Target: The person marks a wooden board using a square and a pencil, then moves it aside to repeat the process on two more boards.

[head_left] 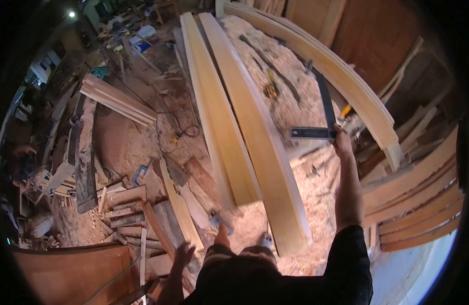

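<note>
1. The rim of the view is being darkened by the round lens, and the clutter at the far left is being shown too small and dim to be told apart.
2. The right hand point(342, 138) is being seen from behind at the end of an outstretched arm. Its fingers are being hidden largely by the hand itself, yet it is being kept closed around the corner of the square point(323, 119).
3. The left hand point(182, 252) is being held low beside the body, open, with the fingers loosely spread. Its wrist is being cut off by the dark clothing at the bottom edge.
4. The feet point(221, 222) are being covered in part by the knees, so only their front ends are being shown.
5. The square is being shown as a dark metal L. One arm is lying level and pointing left from the hand, while the other is rising and leaning slightly left. Any markings on it are being blurred beyond reading.
6. The square is being held in the air over the sawdust point(315, 198), just right of the nearer plank and between it and the curved board point(353, 84).
7. One square is being counted, two long pale planks point(216, 122) lying side by side, and one curved board beyond them.
8. A stack of curved boards point(422, 203) is being cut off at the lower right, and its number cannot be told.
9. One blue clamp point(140, 173) is lying on the floor at the left, and one yellow-handled tool point(346, 111) is being glimpsed just beyond the right hand.
</note>
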Action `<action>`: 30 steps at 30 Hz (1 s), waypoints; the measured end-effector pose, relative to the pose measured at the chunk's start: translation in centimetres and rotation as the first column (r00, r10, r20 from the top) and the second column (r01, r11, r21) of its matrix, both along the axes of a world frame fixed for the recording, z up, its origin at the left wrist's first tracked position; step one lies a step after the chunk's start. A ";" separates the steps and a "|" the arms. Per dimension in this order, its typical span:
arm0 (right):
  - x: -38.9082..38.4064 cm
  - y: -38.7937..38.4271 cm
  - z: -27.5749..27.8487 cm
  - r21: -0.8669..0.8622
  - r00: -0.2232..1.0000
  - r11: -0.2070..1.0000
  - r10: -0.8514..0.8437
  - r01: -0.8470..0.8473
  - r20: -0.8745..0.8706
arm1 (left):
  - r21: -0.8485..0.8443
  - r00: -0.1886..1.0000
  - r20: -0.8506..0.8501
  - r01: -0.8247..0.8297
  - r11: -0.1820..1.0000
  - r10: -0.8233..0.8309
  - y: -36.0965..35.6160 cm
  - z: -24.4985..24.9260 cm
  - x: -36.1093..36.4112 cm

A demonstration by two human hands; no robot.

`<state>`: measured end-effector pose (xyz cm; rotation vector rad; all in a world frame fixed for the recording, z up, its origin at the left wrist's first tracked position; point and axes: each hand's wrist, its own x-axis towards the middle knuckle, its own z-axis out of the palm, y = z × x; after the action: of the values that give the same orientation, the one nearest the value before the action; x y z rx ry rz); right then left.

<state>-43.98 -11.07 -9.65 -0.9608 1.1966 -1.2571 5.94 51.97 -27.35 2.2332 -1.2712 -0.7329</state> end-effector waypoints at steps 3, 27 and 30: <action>-0.2 -8.1 -4.1 0.030 0.985 0.995 0.089 -0.095 0.149 | 0.496 0.935 0.042 -0.326 0.805 0.353 10.8 -1.6 4.1; 7.7 -10.0 -7.7 -0.098 0.094 0.950 -0.131 0.296 -0.987 | 0.348 0.945 -0.102 -0.259 0.901 0.312 -6.8 -2.8 29.1; 7.9 -10.1 -7.7 -0.125 0.106 0.937 -0.168 0.327 -0.980 | 0.383 0.952 -0.156 -0.186 0.905 0.262 -14.0 -2.2 31.9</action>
<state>-36.09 -21.16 -17.39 -1.6368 2.5795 -0.5939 37.86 37.94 -29.59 2.4606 -0.8082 -1.1502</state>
